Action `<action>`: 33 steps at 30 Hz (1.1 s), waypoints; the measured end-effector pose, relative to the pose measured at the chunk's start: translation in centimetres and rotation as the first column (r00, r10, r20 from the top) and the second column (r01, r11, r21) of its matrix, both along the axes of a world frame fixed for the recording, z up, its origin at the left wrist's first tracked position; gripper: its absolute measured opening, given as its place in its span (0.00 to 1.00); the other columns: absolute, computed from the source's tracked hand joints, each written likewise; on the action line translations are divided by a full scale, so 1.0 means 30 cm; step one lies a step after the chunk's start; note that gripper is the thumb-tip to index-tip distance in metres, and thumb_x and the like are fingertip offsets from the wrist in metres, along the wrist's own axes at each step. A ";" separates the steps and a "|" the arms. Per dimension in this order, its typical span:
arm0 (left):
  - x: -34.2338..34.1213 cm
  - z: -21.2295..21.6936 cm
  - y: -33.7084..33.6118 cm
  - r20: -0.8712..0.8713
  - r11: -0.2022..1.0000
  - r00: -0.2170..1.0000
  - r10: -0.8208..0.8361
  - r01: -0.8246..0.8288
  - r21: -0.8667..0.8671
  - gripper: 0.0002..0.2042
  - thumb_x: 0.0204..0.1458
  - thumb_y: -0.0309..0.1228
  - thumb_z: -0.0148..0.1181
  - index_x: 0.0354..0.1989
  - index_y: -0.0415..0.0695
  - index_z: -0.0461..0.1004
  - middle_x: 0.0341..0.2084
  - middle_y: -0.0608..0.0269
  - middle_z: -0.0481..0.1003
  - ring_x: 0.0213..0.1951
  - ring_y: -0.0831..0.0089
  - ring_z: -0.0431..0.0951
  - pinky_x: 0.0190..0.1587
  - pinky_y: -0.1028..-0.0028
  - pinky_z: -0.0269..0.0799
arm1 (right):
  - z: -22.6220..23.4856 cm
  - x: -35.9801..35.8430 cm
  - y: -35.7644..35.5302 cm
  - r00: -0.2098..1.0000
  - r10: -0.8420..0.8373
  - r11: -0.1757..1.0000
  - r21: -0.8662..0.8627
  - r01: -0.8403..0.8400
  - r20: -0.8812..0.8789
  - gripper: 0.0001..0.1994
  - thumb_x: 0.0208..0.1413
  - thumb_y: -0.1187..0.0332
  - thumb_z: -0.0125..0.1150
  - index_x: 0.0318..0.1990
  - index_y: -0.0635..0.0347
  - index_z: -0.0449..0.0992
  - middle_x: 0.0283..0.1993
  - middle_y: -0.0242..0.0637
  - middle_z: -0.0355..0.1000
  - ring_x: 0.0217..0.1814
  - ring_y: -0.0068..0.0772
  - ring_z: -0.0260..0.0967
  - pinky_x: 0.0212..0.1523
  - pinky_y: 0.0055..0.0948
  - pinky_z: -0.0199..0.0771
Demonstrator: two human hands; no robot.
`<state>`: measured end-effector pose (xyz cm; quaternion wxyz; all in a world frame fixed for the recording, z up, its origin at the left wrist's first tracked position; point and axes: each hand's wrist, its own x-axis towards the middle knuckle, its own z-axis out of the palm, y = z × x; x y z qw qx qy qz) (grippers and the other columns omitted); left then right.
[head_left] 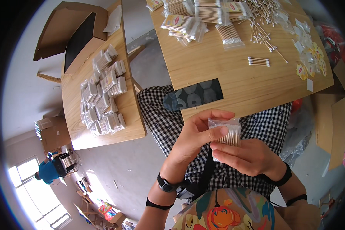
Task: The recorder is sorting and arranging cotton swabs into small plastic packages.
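Observation:
Over my lap, both hands hold one clear bag of cotton swabs (232, 137), its swabs upright and the plastic top facing the table. My left hand (197, 134) pinches the bag's upper part, thumb across its front. Lower down, my right hand (249, 156) wraps its fingers round the bag's bottom and side. On the table ahead lies a short row of loose swabs (258, 61). Farther back are a bag of swabs (229, 35), stacked filled bags (180, 23) and a heap of loose swabs (262, 11).
Small empty bags and yellow labels (310, 57) lie at the table's right. A dark patterned sheet (197, 94) rests at the near edge. The left table holds a pile of filled bags (103, 96) and an open cardboard box (80, 50). Another person (50, 170) is far off left.

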<state>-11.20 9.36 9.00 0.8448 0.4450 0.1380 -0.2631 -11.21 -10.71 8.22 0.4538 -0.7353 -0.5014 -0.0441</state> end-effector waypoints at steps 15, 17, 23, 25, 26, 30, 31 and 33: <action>-0.034 0.041 -0.020 -0.001 0.991 0.994 -0.107 0.106 0.082 0.17 0.56 0.28 0.67 0.50 0.31 0.76 0.44 0.51 0.81 0.46 0.67 0.82 0.52 0.70 0.78 | 0.017 0.008 -0.015 1.000 0.016 1.000 -0.011 -0.016 0.012 0.17 0.53 0.75 0.65 0.52 0.64 0.76 0.51 0.41 0.78 0.43 0.35 0.80 0.41 0.32 0.84; -0.054 0.023 -0.019 -0.037 0.997 0.999 -0.004 0.001 -0.078 0.14 0.60 0.30 0.64 0.50 0.33 0.77 0.42 0.58 0.81 0.43 0.75 0.81 0.49 0.75 0.76 | 0.025 0.012 -0.012 1.000 -0.013 1.000 0.019 0.013 0.004 0.17 0.53 0.75 0.65 0.52 0.64 0.76 0.51 0.42 0.78 0.44 0.36 0.80 0.41 0.32 0.84; -0.086 0.012 -0.010 0.026 0.996 1.000 0.012 -0.010 -0.093 0.12 0.62 0.29 0.63 0.49 0.34 0.80 0.38 0.63 0.82 0.41 0.80 0.79 0.48 0.79 0.74 | 0.038 0.020 -0.018 1.000 0.021 0.999 0.030 -0.021 0.007 0.16 0.54 0.73 0.65 0.51 0.62 0.77 0.51 0.38 0.78 0.44 0.36 0.81 0.42 0.32 0.85; -0.091 0.016 0.009 0.052 0.992 0.995 -0.086 0.090 -0.091 0.13 0.60 0.28 0.64 0.50 0.36 0.80 0.40 0.62 0.82 0.42 0.79 0.78 0.49 0.77 0.74 | 0.056 0.019 -0.034 0.996 0.079 0.997 -0.016 -0.078 0.038 0.15 0.55 0.72 0.65 0.50 0.61 0.77 0.50 0.35 0.78 0.43 0.34 0.80 0.41 0.31 0.85; -0.094 0.016 0.015 0.124 0.990 0.984 -0.125 0.131 -0.047 0.13 0.59 0.28 0.65 0.50 0.36 0.80 0.42 0.61 0.82 0.43 0.78 0.78 0.50 0.76 0.74 | 0.053 0.012 -0.039 0.993 0.096 0.995 -0.013 -0.095 0.069 0.15 0.55 0.71 0.65 0.50 0.60 0.77 0.50 0.33 0.78 0.43 0.33 0.80 0.41 0.30 0.85; -0.089 0.022 0.037 0.249 0.958 0.925 -0.288 0.276 0.084 0.15 0.54 0.26 0.68 0.50 0.38 0.81 0.51 0.55 0.80 0.53 0.67 0.76 0.58 0.67 0.70 | 0.036 -0.016 -0.064 0.976 0.137 0.990 -0.040 -0.132 0.168 0.14 0.56 0.67 0.66 0.50 0.55 0.78 0.51 0.25 0.77 0.46 0.26 0.78 0.43 0.26 0.84; -0.082 0.034 0.038 0.253 0.949 0.915 -0.313 0.294 0.109 0.16 0.52 0.26 0.69 0.50 0.37 0.81 0.51 0.52 0.79 0.56 0.64 0.76 0.60 0.64 0.69 | 0.022 -0.025 -0.066 0.973 0.141 0.990 -0.036 -0.136 0.183 0.13 0.56 0.67 0.66 0.49 0.54 0.79 0.51 0.24 0.76 0.47 0.25 0.78 0.44 0.25 0.84; -0.075 0.034 0.036 0.288 0.939 0.895 -0.340 0.308 0.152 0.17 0.51 0.26 0.70 0.51 0.38 0.82 0.52 0.53 0.79 0.58 0.60 0.75 0.62 0.59 0.68 | -0.025 -0.042 -0.076 0.951 0.173 0.985 -0.043 -0.168 0.255 0.12 0.56 0.65 0.66 0.48 0.51 0.80 0.52 0.23 0.74 0.50 0.23 0.77 0.47 0.25 0.84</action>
